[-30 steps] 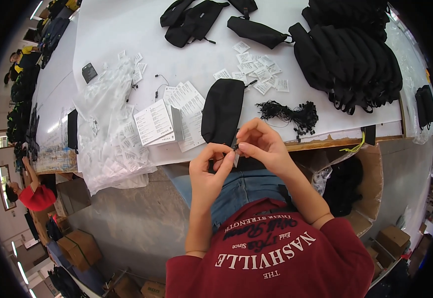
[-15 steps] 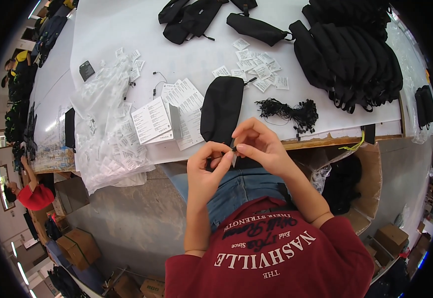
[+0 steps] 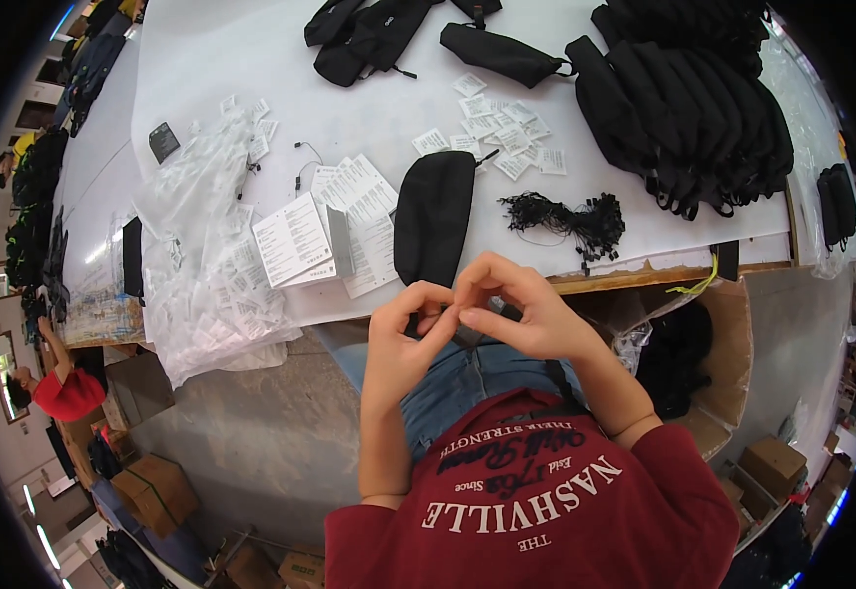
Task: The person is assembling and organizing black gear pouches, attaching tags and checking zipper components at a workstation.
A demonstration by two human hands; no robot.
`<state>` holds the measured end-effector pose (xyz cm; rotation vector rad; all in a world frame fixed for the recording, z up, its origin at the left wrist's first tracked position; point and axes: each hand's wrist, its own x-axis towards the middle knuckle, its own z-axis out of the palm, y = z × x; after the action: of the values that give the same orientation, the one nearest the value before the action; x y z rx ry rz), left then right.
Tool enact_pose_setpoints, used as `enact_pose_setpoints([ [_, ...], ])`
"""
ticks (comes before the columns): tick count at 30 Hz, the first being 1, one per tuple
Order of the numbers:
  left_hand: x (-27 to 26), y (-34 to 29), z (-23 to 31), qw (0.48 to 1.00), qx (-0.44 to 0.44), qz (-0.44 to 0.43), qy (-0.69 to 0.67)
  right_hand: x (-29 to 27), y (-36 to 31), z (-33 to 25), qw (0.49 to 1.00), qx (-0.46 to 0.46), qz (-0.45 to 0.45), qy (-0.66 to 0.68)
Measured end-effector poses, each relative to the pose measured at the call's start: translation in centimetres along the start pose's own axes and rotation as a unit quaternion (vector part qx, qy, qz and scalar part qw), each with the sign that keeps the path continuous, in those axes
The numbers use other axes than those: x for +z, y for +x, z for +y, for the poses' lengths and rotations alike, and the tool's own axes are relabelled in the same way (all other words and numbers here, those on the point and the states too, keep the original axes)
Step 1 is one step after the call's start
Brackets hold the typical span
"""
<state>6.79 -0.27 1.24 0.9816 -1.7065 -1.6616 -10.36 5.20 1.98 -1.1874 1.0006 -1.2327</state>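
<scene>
My left hand (image 3: 406, 339) and my right hand (image 3: 524, 306) meet at the table's near edge, thumbs and forefingers pinched tip to tip. What sits between the fingertips is too small and covered to make out. Just beyond them a black zippered pouch (image 3: 436, 211) lies lengthwise, its near end partly behind my fingers. Right of the pouch is a tangled bundle of black strings with small plastic ends (image 3: 570, 226). Small white printed packets (image 3: 507, 133) are scattered past the pouch. To its left rest a stack of white printed cards (image 3: 294, 240) and fanned printed sheets (image 3: 364, 201).
A clear plastic bag of white packets (image 3: 214, 294) hangs over the table's front edge at left. Many black pouches (image 3: 683, 118) are piled at far right, with more pouches (image 3: 379, 39) at the back. Below the edge stands an open cardboard box (image 3: 727, 363). Another person (image 3: 67, 391) works at far left.
Both hands stay pinched together, with the right fingers shifted slightly left. The small black piece and white tag seen at the fingertips before are now hidden. The view has shifted slightly.
</scene>
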Motion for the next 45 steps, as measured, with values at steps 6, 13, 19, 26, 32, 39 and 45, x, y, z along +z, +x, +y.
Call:
enact_pose_setpoints([
  [6,-0.2,0.2,-0.1,0.995,-0.038,0.062,-0.061,-1.7,-0.1,2.0,0.989,0.01,0.145,-0.002],
  [13,-1.2,-0.1,0.9,0.991,-0.02,0.062,-0.119,-0.2,-1.4,3.7,0.937,-0.066,0.034,-0.343],
  [19,-1.2,-0.2,0.8,0.99,-0.018,0.059,-0.129,1.3,-1.7,5.3,0.898,-0.098,0.008,-0.429],
  [26,-0.9,-0.2,0.7,0.991,-0.023,0.065,-0.111,1.1,-1.6,6.0,0.921,-0.091,0.075,-0.371],
  [32,0.9,-0.2,-0.3,0.996,-0.048,0.045,-0.053,0.9,-1.5,4.1,0.955,0.138,0.206,0.165],
  [39,1.7,0.1,-0.4,0.998,0.004,0.054,0.01,0.9,-1.1,3.6,0.937,0.138,0.191,0.256],
  [45,1.7,0.1,-0.5,0.998,0.0,0.065,0.011,0.9,-1.1,3.3,0.939,0.128,0.18,0.264],
])
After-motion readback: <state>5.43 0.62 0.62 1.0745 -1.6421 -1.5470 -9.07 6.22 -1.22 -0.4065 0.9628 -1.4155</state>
